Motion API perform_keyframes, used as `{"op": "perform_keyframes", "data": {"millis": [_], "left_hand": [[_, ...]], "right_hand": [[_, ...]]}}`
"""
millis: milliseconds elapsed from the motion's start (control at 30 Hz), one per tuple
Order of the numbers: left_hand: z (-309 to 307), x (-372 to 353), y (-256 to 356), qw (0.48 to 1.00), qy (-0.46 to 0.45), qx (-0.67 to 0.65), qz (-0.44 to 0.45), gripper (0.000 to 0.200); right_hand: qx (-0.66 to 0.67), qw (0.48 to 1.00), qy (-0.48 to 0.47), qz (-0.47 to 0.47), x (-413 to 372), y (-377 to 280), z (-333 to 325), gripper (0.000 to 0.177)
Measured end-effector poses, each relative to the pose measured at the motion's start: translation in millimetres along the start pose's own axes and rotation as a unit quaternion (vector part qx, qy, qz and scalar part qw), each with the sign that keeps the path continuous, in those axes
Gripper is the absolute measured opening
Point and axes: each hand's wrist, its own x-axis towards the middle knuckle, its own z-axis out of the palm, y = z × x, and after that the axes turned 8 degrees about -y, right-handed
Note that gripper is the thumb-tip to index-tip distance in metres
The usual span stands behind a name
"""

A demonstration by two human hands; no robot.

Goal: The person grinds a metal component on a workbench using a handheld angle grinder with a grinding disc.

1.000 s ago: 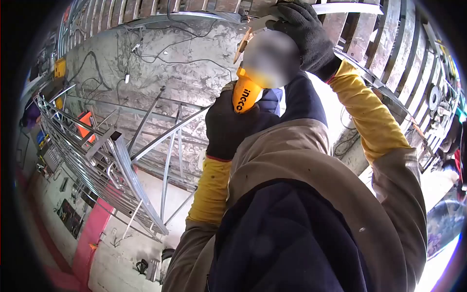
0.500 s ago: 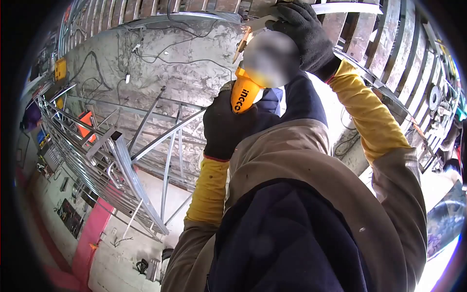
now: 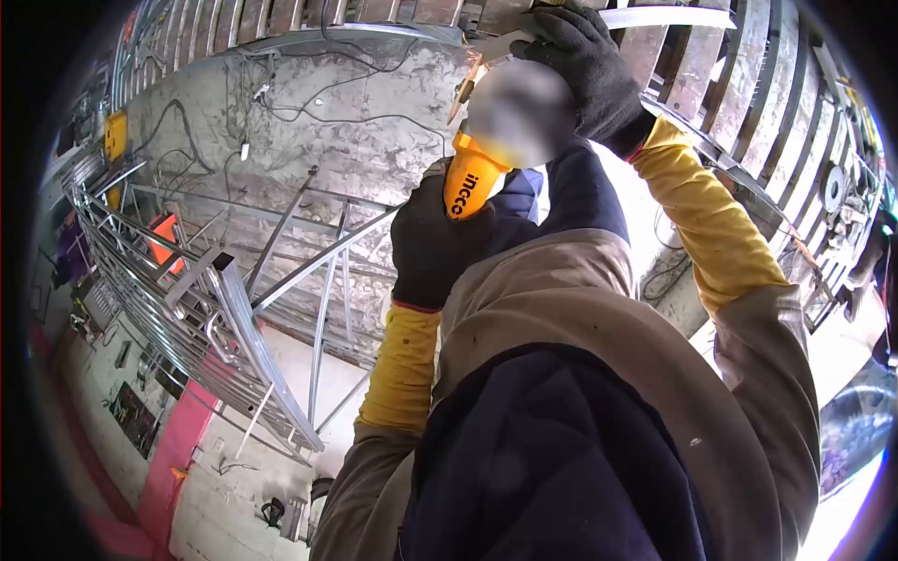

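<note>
My left hand (image 3: 438, 234), in a dark glove, is wrapped round the yellow body of an angle grinder (image 3: 470, 185). A blurred round patch covers part of the tool and what lies behind it. The grinder's thin edge-on disc or guard (image 3: 464, 91) shows left of the patch, with small orange sparks at its upper end. My right hand (image 3: 585, 70), also gloved, is closed over a flat pale metal strip (image 3: 664, 16) on the slatted bench. The strip shows on both sides of the hand; its contact with the grinder is hard to make out.
A slatted metal bench (image 3: 748, 84) runs across the top and right. Welded metal framework (image 3: 323, 248) stands on the left, beside an orange object (image 3: 165, 241). Cables (image 3: 355, 119) lie on the stained concrete floor (image 3: 309, 79). A round disc (image 3: 833, 189) lies on the bench.
Sparks at the grinder's upper end show more clearly now. Both hands and the grinder stay almost in place. Dark shapes at the far right edge have shifted.
</note>
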Motion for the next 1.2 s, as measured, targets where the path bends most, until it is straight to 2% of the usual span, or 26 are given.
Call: {"op": "perform_keyframes", "data": {"millis": [133, 233, 300, 533, 700, 1000, 1200], "left_hand": [[2, 0, 1, 0.999, -0.021, -0.021, -0.036, 0.053], [5, 0, 0, 1.000, 0.006, 0.007, -0.007, 0.053], [6, 0, 2, 1.000, 0.015, -0.001, -0.007, 0.044], [8, 0, 5, 0.999, 0.019, -0.027, -0.009, 0.046], [8, -2, 1, 1.000, 0.026, 0.015, 0.006, 0.051], [-14, 0, -8, 1.000, -0.023, 0.003, 0.007, 0.051], [-16, 1, -6, 1.000, -0.005, 0.011, 0.022, 0.044]], "right_hand": [[0.000, 1.000, -0.006, 0.002, 0, 0, 1, 0.053], [-0.001, 1.000, 0.015, -0.005, -1, 1, 5, 0.052], [-0.009, 1.000, -0.004, 0.008, -1, -1, 1, 0.051], [-0.008, 1.000, -0.003, 0.004, 3, -3, -2, 0.051], [0.003, 1.000, -0.001, -0.003, 5, -3, -5, 0.052], [-0.001, 1.000, 0.005, 0.001, 5, -4, 0, 0.055], [-0.014, 1.000, -0.005, 0.010, 3, -4, -1, 0.056]]}}
